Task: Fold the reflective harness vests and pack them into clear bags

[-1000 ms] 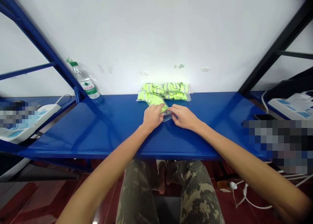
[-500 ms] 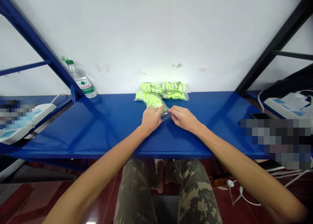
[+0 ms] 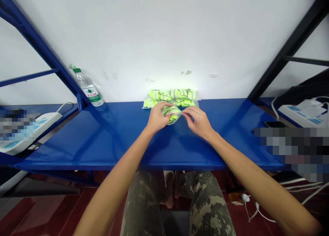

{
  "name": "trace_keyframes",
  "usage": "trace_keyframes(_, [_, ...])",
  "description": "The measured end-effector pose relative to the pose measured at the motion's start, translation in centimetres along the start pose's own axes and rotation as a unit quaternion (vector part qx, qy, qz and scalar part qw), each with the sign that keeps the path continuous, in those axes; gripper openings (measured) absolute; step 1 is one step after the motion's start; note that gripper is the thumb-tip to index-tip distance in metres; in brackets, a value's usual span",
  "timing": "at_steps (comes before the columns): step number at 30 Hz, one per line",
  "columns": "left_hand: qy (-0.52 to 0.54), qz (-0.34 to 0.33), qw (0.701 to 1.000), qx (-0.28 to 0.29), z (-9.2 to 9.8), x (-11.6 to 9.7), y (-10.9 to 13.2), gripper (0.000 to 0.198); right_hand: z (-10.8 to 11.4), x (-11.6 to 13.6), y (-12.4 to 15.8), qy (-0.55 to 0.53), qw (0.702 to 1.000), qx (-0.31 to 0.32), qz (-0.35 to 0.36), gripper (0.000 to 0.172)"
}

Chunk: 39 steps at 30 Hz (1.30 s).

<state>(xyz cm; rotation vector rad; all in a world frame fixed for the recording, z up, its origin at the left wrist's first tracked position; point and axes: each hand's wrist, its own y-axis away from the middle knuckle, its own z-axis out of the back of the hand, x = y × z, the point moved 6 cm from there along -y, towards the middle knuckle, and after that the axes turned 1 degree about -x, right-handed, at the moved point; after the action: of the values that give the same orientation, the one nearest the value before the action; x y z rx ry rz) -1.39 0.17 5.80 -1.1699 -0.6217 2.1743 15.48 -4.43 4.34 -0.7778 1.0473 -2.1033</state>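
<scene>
Between my hands is a clear plastic bag (image 3: 173, 118) with folded neon-yellow and silver reflective fabric inside, its mouth facing me and spread apart. My left hand (image 3: 157, 117) is closed on the left side of the bag's mouth, thumb at the rim. On the right, my right hand (image 3: 196, 120) pinches the corner of the rim between thumb and fingers. Just behind, against the wall, several similar bags of yellow reflective fabric (image 3: 181, 93) lie stacked in two piles.
A water bottle (image 3: 89, 88) with a green cap leans by the wall on the left of the blue table (image 3: 123, 140). White power strips (image 3: 48, 121) lie on the left side surface and at right. A dark phone (image 3: 275, 124) is near the right edge.
The bag's flat, closed mouth now gapes apart. My hands have lifted it slightly off the table, and my right hand has shifted a little to the right.
</scene>
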Motion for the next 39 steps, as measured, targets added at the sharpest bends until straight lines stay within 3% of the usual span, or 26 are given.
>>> trace_keyframes(3, [0.205,0.043,0.966,0.153,-0.7,-1.4,-2.2,0.039,1.6,-1.4,-0.4,-0.078,0.986,-0.097,-0.111,0.019])
trace_keyframes(6, [0.238,0.008,0.94,0.246,-1.4,-4.1,-2.7,0.068,2.0,-4.1,0.1,-0.212,0.937,-0.13,-0.245,0.03])
trace_keyframes(9, [0.211,-0.023,0.953,0.217,-2.5,-5.6,-2.6,0.088,1.8,-6.3,0.7,-0.343,0.865,-0.154,-0.332,0.039])
trace_keyframes(12, [0.263,0.031,0.955,0.134,-3.6,-4.3,-3.3,0.074,2.1,-7.4,1.0,-0.402,0.813,-0.205,-0.369,0.043])
trace_keyframes(14, [0.306,0.093,0.945,0.072,-4.1,-2.5,-4.0,0.061,2.0,-7.5,1.1,-0.417,0.798,-0.216,-0.377,0.042])
trace_keyframes(17, [0.343,0.177,0.923,0.005,-4.5,0.2,-4.7,0.051,1.5,-7.3,1.2,-0.394,0.815,-0.196,-0.377,0.04])
trace_keyframes(21, [0.349,0.232,0.908,-0.019,-4.7,1.6,-4.8,0.052,1.3,-7.3,1.3,-0.317,0.862,-0.162,-0.361,0.039])
trace_keyframes(25, [0.305,0.218,0.927,-0.003,-4.3,1.5,-5.0,0.059,1.4,-7.4,1.3,-0.299,0.872,-0.15,-0.359,0.04])
trace_keyframes(29, [0.319,0.226,0.92,-0.009,-3.6,2.1,-5.1,0.064,1.0,-6.8,1.1,-0.31,0.873,-0.133,-0.352,0.04])
trace_keyframes(34, [0.294,0.212,0.931,-0.049,-3.4,3.0,-4.8,0.05,0.1,-6.3,1.3,-0.314,0.869,-0.108,-0.367,0.041])
trace_keyframes(39, [0.252,0.187,0.948,-0.053,-4.4,2.9,-4.0,0.045,0.0,-6.6,1.5,-0.307,0.87,-0.095,-0.375,0.039])
